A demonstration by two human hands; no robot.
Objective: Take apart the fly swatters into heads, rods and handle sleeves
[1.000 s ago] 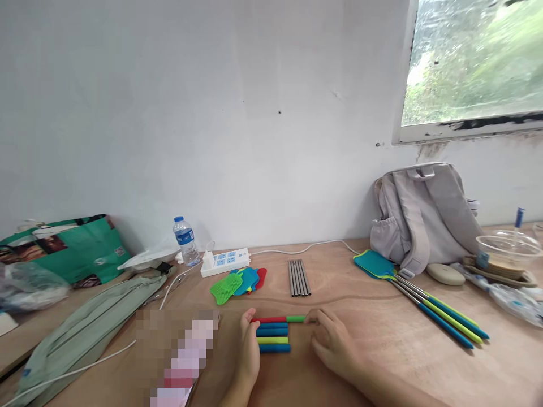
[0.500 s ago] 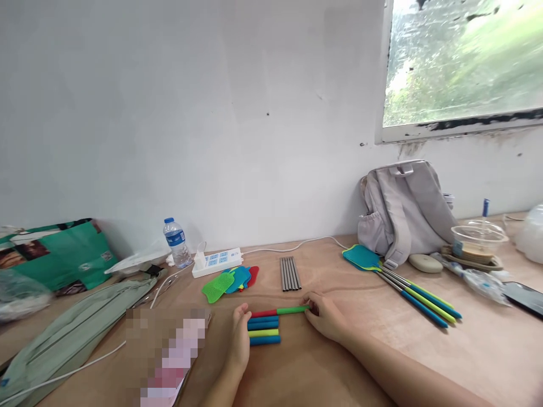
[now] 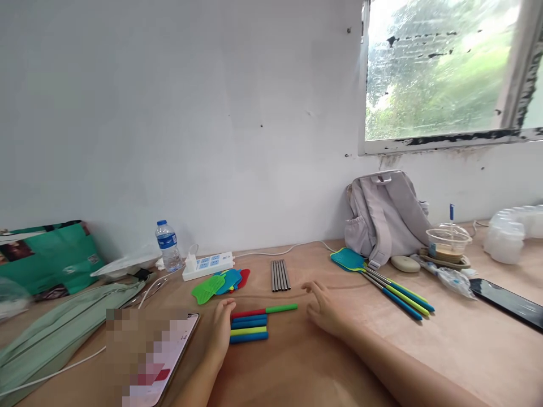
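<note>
Smooth, matt red tube (image 3: 250, 312) and green tube (image 3: 282, 308) lie in line on the table (image 3: 292, 367), beyond blue tubes (image 3: 250, 337) and a yellow tube (image 3: 253, 330). Left hand (image 3: 219, 332) flanks their left ends, grip undeterminable; right hand (image 3: 324, 312) is empty, fingers loosely bent, near the green tube.

The left hand (image 3: 219, 333) and right hand (image 3: 324, 310) are bare, as are both forearms (image 3: 394, 362), tapering toward the wrists (image 3: 344, 328).

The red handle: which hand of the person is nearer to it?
Left. The left hand is at the left end of the red handle; whether it touches is unclear. The right hand is apart from it, past the right end of the green handle.
</note>
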